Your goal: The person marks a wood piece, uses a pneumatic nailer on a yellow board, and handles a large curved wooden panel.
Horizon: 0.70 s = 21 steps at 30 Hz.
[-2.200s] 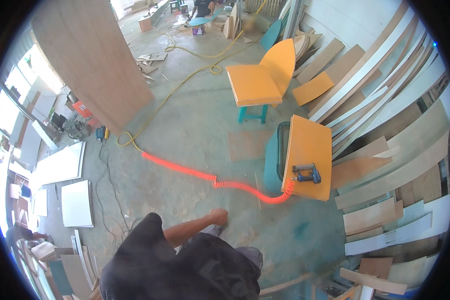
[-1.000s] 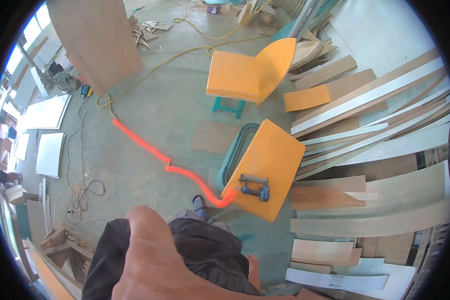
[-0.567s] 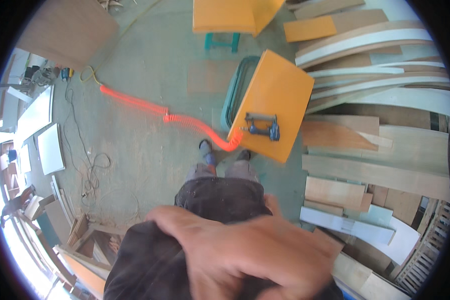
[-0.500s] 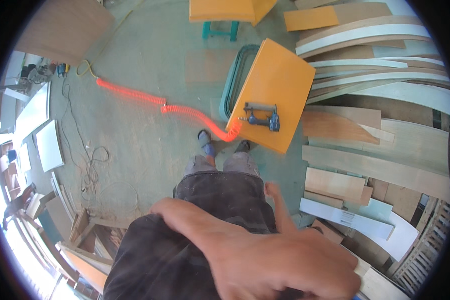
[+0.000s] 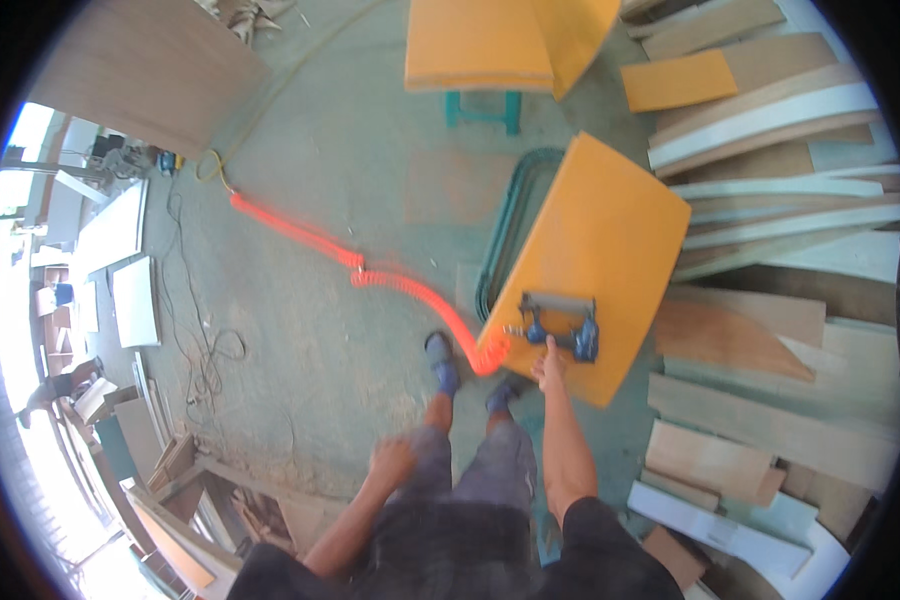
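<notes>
A blue and grey air nail gun [image 5: 587, 341] lies on a tilted yellow board [image 5: 620, 245], joined to a coiled orange air hose [image 5: 417, 292]. My right hand [image 5: 548, 368] reaches to the near side of the nail gun, fingers stretched out. A fingertip overlaps its handle, and I cannot tell whether it touches. Lower and to the left, my left hand [image 5: 391, 465] hangs near my knee with nothing visible in it. Motion blurs its fingers. Beneath the board shows a green frame-like support [image 5: 500, 235].
At the far side, another yellow board [image 5: 480, 45] rests on a green stool [image 5: 483, 108]. Stacked wooden strips and panels [image 5: 770, 390] line the right. A black cable [image 5: 205, 360] and white panels [image 5: 136, 302] lie on the left. Scrap wood [image 5: 170, 520] fills the lower left.
My right hand has stretched forward to the nail gun. My left arm, earlier across my body close to the camera, has dropped to the left. The whole view has shifted.
</notes>
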### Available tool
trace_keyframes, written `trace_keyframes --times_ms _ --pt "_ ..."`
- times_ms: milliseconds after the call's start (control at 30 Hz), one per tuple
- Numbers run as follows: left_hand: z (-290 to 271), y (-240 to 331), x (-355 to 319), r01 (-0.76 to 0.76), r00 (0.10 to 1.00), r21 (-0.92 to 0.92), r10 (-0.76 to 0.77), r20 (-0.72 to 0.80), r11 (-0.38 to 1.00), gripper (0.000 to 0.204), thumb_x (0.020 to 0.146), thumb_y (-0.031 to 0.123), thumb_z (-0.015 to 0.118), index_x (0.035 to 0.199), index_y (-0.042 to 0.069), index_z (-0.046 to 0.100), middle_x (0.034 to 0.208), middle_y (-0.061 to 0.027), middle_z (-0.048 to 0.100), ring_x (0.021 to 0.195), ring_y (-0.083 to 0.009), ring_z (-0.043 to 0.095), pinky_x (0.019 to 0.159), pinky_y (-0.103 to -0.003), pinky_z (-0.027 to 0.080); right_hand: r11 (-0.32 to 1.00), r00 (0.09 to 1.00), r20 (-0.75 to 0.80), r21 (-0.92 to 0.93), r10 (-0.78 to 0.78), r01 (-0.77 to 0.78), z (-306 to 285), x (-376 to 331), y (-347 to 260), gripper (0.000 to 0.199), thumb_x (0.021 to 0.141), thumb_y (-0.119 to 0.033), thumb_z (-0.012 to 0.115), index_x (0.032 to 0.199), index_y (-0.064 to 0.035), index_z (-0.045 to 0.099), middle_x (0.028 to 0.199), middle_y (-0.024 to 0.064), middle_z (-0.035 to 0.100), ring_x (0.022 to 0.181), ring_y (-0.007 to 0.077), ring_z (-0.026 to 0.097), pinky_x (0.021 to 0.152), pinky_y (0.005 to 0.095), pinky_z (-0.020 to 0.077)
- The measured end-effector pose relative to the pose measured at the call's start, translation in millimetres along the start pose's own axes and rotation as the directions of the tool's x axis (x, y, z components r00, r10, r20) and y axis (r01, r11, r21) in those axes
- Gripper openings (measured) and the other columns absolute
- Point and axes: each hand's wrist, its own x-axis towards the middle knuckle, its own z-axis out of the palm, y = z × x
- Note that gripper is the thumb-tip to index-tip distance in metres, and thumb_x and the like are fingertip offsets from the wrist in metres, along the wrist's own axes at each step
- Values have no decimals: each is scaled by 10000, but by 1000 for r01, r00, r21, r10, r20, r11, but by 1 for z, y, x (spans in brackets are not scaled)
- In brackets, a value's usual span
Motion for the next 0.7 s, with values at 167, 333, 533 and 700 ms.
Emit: trace_keyframes --times_ms 167,333,533,700 --pt "184 -135 -48 360 930 -359 -362 64 861 364 927 307 529 984 10 731 1125 -259 708 1095 -409 674 939 -503 532 988 884 -462 157 68 6 64 14 -31 802 836 -502 811 1310 77 524 1177 198 628 978 338 667 690 458 635" --pt "215 -139 -74 484 851 -711 -463 248 510 411 924 381 575 952 2 733 1022 -263 722 1025 -414 696 906 -481 535 975 873 -470 97 -133 200 55 6 -33 626 832 -318 785 1202 141 571 1212 218 634 983 336 686 748 472 623" --pt "191 -154 -9 344 858 -787 -511 42 513 382 930 385 591 935 40 755 974 -216 744 977 -389 713 873 -470 539 970 889 -411 40 -203 240 92 -72 -22 455 751 -242 749 1042 81 613 1084 166 638 862 277 669 671 406 568" --pt "98 -181 26 213 864 -933 -501 41 289 341 974 291 598 1011 -27 718 913 -143 766 843 -212 745 770 -355 567 953 945 -291 209 -152 217 170 -137 -15 400 743 -233 750 1060 -19 632 1005 92 637 767 227 661 573 386 525"
